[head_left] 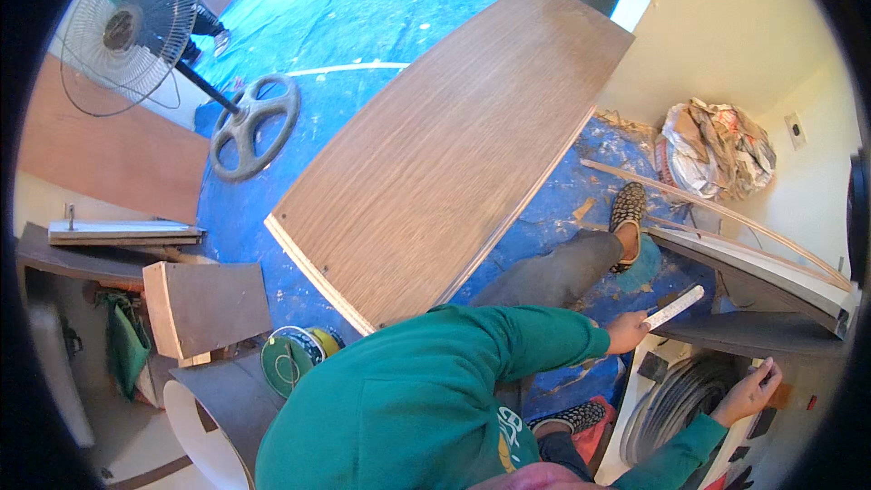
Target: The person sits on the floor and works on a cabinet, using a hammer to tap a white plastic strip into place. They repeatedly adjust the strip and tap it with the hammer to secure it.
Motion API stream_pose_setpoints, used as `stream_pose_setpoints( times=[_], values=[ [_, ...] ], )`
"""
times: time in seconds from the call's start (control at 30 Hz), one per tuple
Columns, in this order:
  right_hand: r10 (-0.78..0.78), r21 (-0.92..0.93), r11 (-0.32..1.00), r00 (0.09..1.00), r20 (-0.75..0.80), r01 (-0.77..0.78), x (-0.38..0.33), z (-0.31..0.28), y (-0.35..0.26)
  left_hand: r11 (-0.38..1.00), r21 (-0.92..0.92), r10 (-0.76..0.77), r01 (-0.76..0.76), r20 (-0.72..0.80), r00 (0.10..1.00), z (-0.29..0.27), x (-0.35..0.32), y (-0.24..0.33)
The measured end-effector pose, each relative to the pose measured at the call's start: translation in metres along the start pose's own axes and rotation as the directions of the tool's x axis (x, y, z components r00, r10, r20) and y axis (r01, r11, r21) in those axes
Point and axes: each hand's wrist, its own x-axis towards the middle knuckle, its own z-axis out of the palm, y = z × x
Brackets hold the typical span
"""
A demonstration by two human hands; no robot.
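Note:
My left hand [626, 334] is closed around one end of a flat, narrow whitish strip [676, 307] with small dark marks, held slanting up to the right. My right hand [748, 396] is at the edge of a low open cabinet [807, 358], fingers bent together; whatever is in them is too small to name. Below and between my hands, a coil of dark hose or cable [682, 408] lies in the cabinet. A large wood-grain board [454, 145] with slightly curved ends lies ahead of me, beyond my left arm.
A pedestal fan [120, 29] with a round base stands at the far left. Blue sheeting [363, 14] covers the floor. Long thin wood strips [717, 204] lean at the right near a crumpled sack [717, 150]. A box-shaped panel piece [218, 308] and a green spool [286, 365] sit at the left.

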Motion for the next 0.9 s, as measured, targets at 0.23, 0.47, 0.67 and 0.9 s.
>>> stream_pose_setpoints(
  times=[0.23,0.47,0.67,0.9],
  values=[
    [0.003,0.016,1.000,0.999,0.036,-0.004,-0.030,0.031,0.020,1.000,0.023,-0.005,0.005,-0.005,1.000,0.003,0.007,-0.002],
    [0.039,-0.025,0.999,0.990,0.138,-0.036,-0.071,0.064,0.048,1.000,-0.003,0.015,-0.016,-0.018,1.000,0.004,0.008,-0.005],
    [-0.009,-0.023,1.000,0.977,0.211,0.015,-0.096,0.089,0.067,1.000,0.007,0.012,-0.012,-0.022,1.000,0.005,0.009,-0.007],
    [0.360,-0.075,0.925,0.792,0.493,-0.373,-0.114,0.069,0.088,0.999,0.034,0.036,-0.034,-0.052,0.998,0.005,0.004,-0.004]
  ],
)
